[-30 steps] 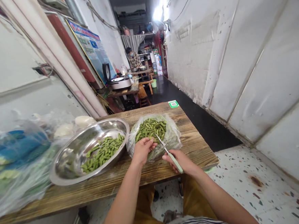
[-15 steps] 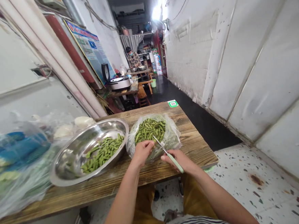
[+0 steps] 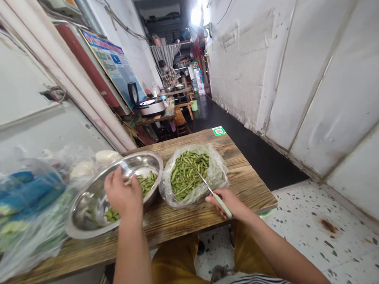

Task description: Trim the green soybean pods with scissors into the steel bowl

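Observation:
My left hand (image 3: 123,192) hovers over the oval steel basin (image 3: 73,230), its fingers spread apart and partly covering the green soybean pods (image 3: 148,181) inside. Those pods lie loose on the basin's bottom. To the right, a clear plastic bag (image 3: 220,176) lies open on the wooden table, heaped with more green pods (image 3: 186,170). My right hand (image 3: 228,202) grips scissors with a pale green handle (image 3: 222,206) near the bag's front right side. Their thin metal blades point up and left, over the pods in the bag.
The wooden table (image 3: 244,177) carries clear plastic bags (image 3: 25,205) of vegetables at the left. A green code card (image 3: 219,131) marks its far corner. Beyond stand a rice cooker (image 3: 153,106) on another table and a person (image 3: 169,76) by metal bowls. A white wall rises at right.
My left hand has moved left from the bag of pods to above the basin, and its fingers have opened. My right hand stays nearly in place, still holding the scissors.

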`<state>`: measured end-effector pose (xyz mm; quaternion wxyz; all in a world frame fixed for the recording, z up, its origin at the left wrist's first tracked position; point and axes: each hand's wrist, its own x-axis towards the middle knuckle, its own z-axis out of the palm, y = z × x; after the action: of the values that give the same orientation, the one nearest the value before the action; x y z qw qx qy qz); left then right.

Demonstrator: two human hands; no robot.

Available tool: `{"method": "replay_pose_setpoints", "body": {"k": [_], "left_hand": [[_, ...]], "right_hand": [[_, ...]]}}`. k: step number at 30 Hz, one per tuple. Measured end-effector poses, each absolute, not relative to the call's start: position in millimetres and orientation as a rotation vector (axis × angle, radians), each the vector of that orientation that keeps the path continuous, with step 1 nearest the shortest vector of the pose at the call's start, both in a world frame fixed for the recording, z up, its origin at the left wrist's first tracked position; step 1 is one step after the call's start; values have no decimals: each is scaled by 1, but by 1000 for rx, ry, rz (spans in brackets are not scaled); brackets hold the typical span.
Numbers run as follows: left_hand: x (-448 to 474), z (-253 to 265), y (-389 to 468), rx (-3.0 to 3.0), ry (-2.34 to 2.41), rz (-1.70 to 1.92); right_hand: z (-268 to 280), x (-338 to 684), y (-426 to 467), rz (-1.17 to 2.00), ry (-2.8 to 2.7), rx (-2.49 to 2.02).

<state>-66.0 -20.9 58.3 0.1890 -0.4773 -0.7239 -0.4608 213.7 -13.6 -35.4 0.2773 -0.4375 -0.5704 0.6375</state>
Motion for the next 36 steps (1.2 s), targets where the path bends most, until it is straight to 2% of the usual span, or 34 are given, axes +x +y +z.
{"method": "replay_pose_setpoints", "body": {"k": [3, 5, 8, 14, 18, 25, 36], "left_hand": [[-31, 49, -14, -1677, -1903, -1147], [-5, 36, -4, -1978, -1961, -864], [13, 20, 15, -1908, -2233, -445], [1, 10, 33, -1848, -2303, -377], [-1, 6, 25, -1929, -2283, -567], [24, 4, 10, -2122, -2370, -1436], [31, 8, 1, -2046, -2440, -1636]], "right_hand": [[-35, 210, -14, 1709, -1520, -1177], [-33, 210, -15, 1718, -1515, -1169], [-29, 213, -16, 1732, -1523, -1150], [-29, 218, -17, 1735, -1514, -1173], [-33, 215, -15, 1728, -1506, -1157], [-33, 212, -15, 1699, -1606, -1118], [-33, 215, -17, 1659, -1652, -1112]]}}
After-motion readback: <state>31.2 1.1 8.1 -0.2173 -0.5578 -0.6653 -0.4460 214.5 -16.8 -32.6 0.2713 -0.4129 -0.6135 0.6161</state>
